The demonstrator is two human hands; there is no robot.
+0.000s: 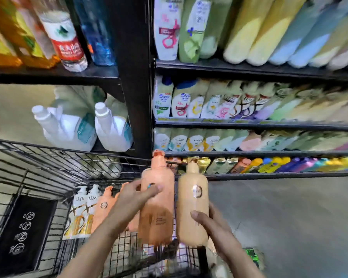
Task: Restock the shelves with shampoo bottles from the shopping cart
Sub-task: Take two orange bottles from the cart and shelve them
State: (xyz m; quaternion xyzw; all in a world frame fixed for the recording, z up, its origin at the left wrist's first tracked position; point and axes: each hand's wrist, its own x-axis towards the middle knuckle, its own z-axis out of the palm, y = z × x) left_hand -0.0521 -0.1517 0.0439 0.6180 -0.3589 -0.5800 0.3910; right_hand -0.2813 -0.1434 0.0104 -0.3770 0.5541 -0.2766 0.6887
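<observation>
My left hand [134, 194] grips an orange shampoo bottle [157, 205], held upright above the black wire shopping cart [48, 161]. My right hand [208, 220] grips a paler peach shampoo bottle [193, 203] right beside it, over the cart's right edge. Both bottles stand at about the height of the lowest shelf [269, 174]. Inside the cart lean two white LUX bottles [84, 209] and more orange bottles [103, 207], partly hidden behind my left arm.
Black shelving fills the right side, its rows packed with shampoo bottles [209, 105]. Two large white jugs [88, 129] sit on a shelf left of the black upright post [137, 77]. Grey floor lies at lower right.
</observation>
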